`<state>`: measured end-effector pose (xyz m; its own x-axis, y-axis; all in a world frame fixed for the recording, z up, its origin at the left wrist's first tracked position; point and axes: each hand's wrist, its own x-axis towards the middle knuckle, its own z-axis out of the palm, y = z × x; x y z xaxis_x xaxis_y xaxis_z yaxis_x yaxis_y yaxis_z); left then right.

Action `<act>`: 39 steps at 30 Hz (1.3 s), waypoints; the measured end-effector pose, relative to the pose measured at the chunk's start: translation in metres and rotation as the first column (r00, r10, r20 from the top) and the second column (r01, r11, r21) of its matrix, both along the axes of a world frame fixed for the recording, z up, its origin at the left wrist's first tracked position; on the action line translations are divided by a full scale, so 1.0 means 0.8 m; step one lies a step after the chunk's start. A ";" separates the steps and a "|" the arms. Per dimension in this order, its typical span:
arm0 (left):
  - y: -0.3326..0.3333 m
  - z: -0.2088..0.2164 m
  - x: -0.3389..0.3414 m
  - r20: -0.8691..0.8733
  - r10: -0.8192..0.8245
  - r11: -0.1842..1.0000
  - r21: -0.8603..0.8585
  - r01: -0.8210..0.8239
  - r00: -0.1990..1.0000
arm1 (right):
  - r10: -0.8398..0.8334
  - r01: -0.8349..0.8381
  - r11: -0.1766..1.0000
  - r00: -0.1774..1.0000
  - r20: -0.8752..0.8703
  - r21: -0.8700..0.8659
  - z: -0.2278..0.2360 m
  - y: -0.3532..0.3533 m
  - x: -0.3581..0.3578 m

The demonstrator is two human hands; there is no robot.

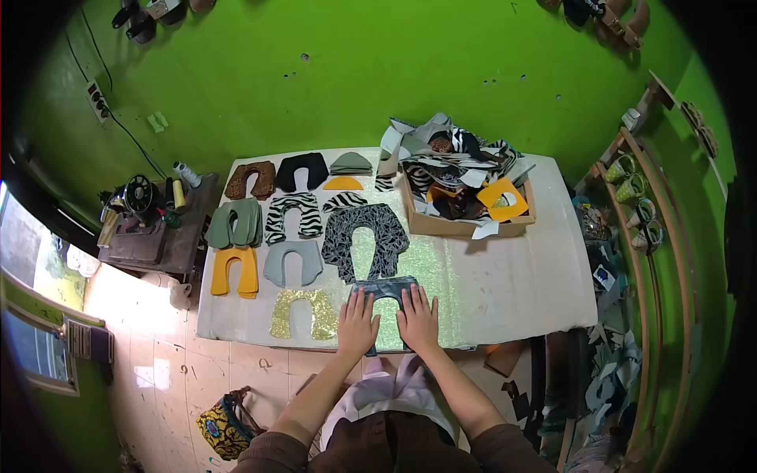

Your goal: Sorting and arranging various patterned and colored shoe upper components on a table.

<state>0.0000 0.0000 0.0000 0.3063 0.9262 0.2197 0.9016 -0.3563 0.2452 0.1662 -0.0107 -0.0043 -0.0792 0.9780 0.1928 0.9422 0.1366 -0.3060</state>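
Observation:
Both my hands lie flat, palms down, on a dark blue-grey U-shaped cut piece at the front edge of the table. My left hand covers its left arm and my right hand its right arm, fingers stretched out and pointing away from me. Just beyond is a larger black-and-grey patterned U-shaped piece. To the left of my hands lies a gold glittery piece. Light grey, yellow, zebra-striped and grey-green U-shaped pieces are laid out further left.
A cardboard box heaped with offcuts stands at the table's back right. Brown spotted, black and half-round grey-green pieces lie at the back. A sewing machine is left; a wooden rack with shoes is right.

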 end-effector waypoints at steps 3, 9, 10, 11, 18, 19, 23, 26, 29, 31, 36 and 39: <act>-0.007 -0.006 -0.003 -0.016 0.009 1.000 0.006 -0.009 1.000 | 0.011 -0.011 1.000 1.000 0.013 -0.004 -0.007 -0.008 0.001; -0.008 -0.008 0.002 -0.036 0.034 0.999 0.007 -0.034 0.999 | 0.017 -0.017 1.000 1.000 0.014 0.000 -0.009 -0.010 0.006; -0.008 -0.008 0.002 -0.039 0.031 1.000 -0.002 -0.031 0.999 | 0.022 -0.022 1.000 1.000 0.002 0.004 -0.009 -0.011 0.007; -0.007 -0.008 0.003 -0.042 0.026 1.000 -0.011 -0.027 0.999 | 0.026 -0.026 1.000 1.000 -0.009 0.008 -0.008 -0.012 0.008; -0.012 0.007 0.011 0.034 0.032 0.999 0.015 -0.033 0.999 | 0.051 0.042 0.950 0.957 -0.286 0.309 -0.005 -0.022 0.021; -0.012 0.012 0.016 0.067 0.004 0.999 0.052 -0.007 0.998 | 0.047 0.062 0.935 0.954 -0.295 0.349 -0.004 -0.022 0.023; -0.007 0.030 0.039 0.178 -0.063 0.988 0.148 0.036 0.982 | 0.061 0.059 0.920 0.955 -0.290 0.388 0.004 -0.020 0.037; 0.008 0.046 0.066 0.191 -0.066 0.982 0.189 0.029 0.979 | 0.077 0.047 0.922 0.950 -0.302 0.383 0.007 -0.010 0.057; 0.020 0.063 0.097 0.209 -0.070 0.978 0.205 0.026 0.975 | 0.096 0.030 0.929 0.943 -0.318 0.368 0.019 0.003 0.088; 0.031 0.068 0.116 0.241 -0.061 0.980 0.200 0.012 0.969 | 0.119 0.022 0.936 0.920 -0.373 0.352 0.025 0.013 0.108; 0.055 0.073 0.167 0.275 -0.079 0.976 0.218 0.017 0.958 | 0.149 0.006 0.929 0.909 -0.389 0.370 0.033 0.035 0.159; 0.066 0.081 0.197 0.287 -0.086 0.974 0.226 0.020 0.954 | 0.176 -0.029 0.931 0.910 -0.376 0.364 0.034 0.049 0.186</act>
<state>0.1574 0.0530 0.0649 0.2447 0.8296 0.5018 0.7800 -0.4759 0.4064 0.3147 0.0285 0.0227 -0.0204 0.8347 0.5504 0.7263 0.3907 -0.5656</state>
